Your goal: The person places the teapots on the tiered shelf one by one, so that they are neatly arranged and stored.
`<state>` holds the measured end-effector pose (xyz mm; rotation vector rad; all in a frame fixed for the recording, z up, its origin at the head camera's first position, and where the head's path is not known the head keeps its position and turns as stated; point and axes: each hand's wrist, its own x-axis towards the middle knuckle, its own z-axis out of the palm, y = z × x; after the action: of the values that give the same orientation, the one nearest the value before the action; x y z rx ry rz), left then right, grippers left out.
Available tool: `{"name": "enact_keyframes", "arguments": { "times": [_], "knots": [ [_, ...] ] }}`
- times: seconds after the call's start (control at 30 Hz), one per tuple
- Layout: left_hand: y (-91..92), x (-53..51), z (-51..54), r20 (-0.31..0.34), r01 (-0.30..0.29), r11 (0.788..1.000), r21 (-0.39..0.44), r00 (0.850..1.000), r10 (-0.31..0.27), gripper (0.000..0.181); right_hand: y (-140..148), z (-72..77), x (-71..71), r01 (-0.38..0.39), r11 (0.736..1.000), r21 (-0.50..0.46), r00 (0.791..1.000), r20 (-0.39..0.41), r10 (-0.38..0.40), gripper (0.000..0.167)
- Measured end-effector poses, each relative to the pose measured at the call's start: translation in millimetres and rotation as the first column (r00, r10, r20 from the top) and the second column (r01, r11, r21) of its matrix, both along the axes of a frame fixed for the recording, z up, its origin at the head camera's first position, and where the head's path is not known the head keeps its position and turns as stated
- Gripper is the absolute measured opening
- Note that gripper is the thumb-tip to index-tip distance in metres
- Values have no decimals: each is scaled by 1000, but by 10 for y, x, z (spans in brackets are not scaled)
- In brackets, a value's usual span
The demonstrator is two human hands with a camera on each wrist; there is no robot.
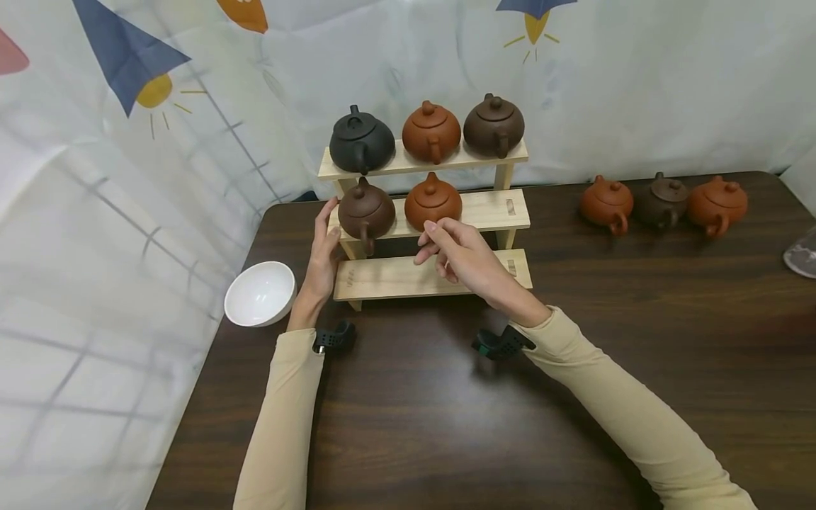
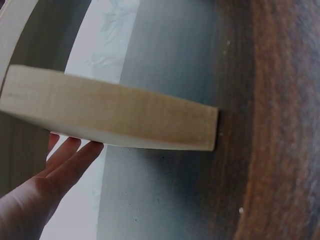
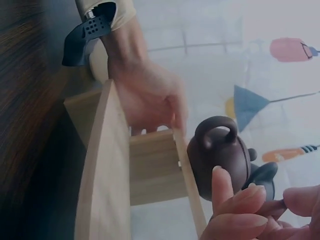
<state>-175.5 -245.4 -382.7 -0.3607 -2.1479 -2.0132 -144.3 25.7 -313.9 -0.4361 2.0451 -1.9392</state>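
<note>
My left hand (image 1: 322,262) rests along the left end of the stepped wooden rack (image 1: 382,278), its fingers (image 2: 75,162) reaching behind an upright support. Beside it, on the middle shelf, sits a dark brown teapot (image 1: 366,210). An orange-brown teapot (image 1: 433,198) stands to its right on that shelf. My right hand (image 1: 468,258) is in front of this orange-brown teapot, thumb and fingers bent together where its handle is hidden. In the right wrist view, a small brown part (image 3: 272,208) shows between thumb and fingers, seemingly that handle.
On the top shelf stand a black teapot (image 1: 362,142), an orange one (image 1: 431,133) and a dark brown one (image 1: 494,126). Three more teapots (image 1: 668,202) line the table's back right. A white bowl (image 1: 260,294) is left of the rack; a clear vessel (image 1: 803,255) is at the right edge.
</note>
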Motion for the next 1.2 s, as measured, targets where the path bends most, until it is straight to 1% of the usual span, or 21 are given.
{"name": "enact_keyframes", "arguments": {
  "times": [0.13, 0.23, 0.3, 0.37, 0.47, 0.6, 0.7, 0.8, 0.93, 1.0, 1.03, 1.1, 1.2],
  "knots": [
    [-5, 6, -4, 11, 0, 1000, 6, 1000, 0, 67, 48, -2, 21, -17, 1000, -23, 1000, 1, 17, 35],
    [-15, 2, -7, 14, -3, 1000, 9, 1000, 3, 68, 139, 7, 54, -28, 999, -31, 1000, -4, 28, 32],
    [-19, -3, -8, 7, -8, 1000, 9, 1000, 8, 67, 230, 14, 73, -38, 999, -21, 999, -8, 38, 31],
    [-20, -4, -6, 3, -9, 1000, 9, 1000, 9, 68, 355, 21, 83, -46, 999, 11, 999, -20, 47, 31],
    [-17, 1, -3, -5, -4, 1000, 10, 1000, 4, 69, 611, 35, 82, -41, 997, 71, 998, -47, 44, 31],
    [-18, 10, -2, -9, -4, 1000, 14, 1000, 5, 70, 1043, 27, 48, 14, 987, 163, 996, -86, 0, 32],
    [-20, 9, -7, -8, -7, 1000, 14, 1000, 7, 69, 1408, -36, 15, 69, 973, 218, 993, -111, -46, 29],
    [-18, -6, -13, -11, -4, 1000, 4, 1000, 4, 68, 1786, -146, -19, 130, 957, 259, 987, -126, -100, 24],
    [-11, -20, -12, -12, 0, 1000, 2, 1000, 0, 67, 2209, -304, -89, 202, 935, 293, 979, -72, -189, 21],
    [-7, -21, -6, -9, 1, 1000, 8, 1000, -1, 68, 2353, -379, -133, 225, 925, 307, 973, -32, -227, 21],
    [-5, -22, -4, -9, 2, 1000, 11, 1000, -2, 68, 2407, -413, -156, 229, 922, 312, 971, -12, -237, 24],
    [-1, -23, -2, -7, 4, 1000, 11, 1000, -4, 68, 2483, -475, -196, 229, 920, 319, 967, 30, -251, 36],
    [7, -17, 3, -6, 4, 1000, 8, 1000, -4, 69, 2535, -552, -241, 214, 931, 297, 960, 112, -256, 60]
  ]
}}
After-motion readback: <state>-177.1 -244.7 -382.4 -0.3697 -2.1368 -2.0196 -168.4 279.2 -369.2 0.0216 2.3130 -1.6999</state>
